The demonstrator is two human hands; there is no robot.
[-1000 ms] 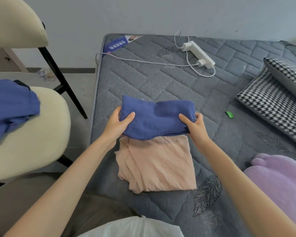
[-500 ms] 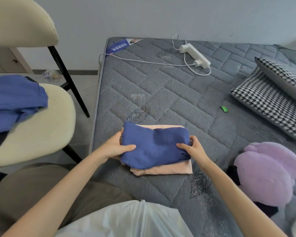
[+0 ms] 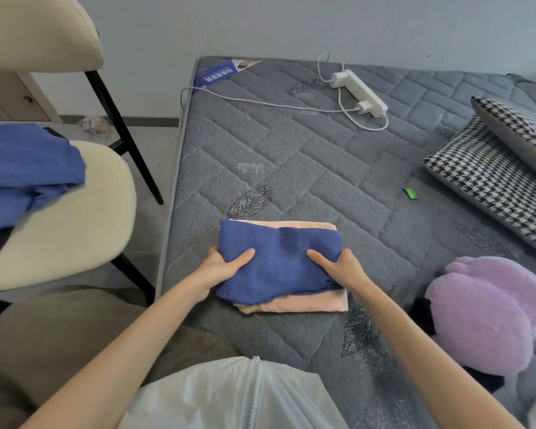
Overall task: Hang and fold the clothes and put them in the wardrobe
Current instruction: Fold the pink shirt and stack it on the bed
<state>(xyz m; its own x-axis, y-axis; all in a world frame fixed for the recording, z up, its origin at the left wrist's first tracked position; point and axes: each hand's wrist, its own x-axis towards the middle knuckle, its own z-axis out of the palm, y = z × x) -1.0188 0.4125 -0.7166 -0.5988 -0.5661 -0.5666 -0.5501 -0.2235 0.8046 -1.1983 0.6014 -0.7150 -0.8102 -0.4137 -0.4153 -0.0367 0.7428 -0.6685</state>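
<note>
A folded blue garment [image 3: 279, 258] lies on top of a folded peach garment [image 3: 307, 305] near the front left corner of the grey quilted mattress [image 3: 307, 162]. My left hand [image 3: 226, 267] grips the blue garment's left edge, thumb on top. My right hand [image 3: 338, 267] grips its right edge, thumb on top, fingers hidden underneath. Only the peach garment's far and near edges show around the blue one.
A cream chair [image 3: 65, 218] at the left carries a crumpled blue garment [image 3: 25, 168]. On the mattress lie a white power strip [image 3: 358, 92] with cable, a houndstooth pillow [image 3: 489, 184], a small green item [image 3: 410, 193] and a purple plush toy [image 3: 483, 314].
Both hands have brought the blue garment towards me and set it down over the peach garment, covering most of it. The camera view has shifted.
</note>
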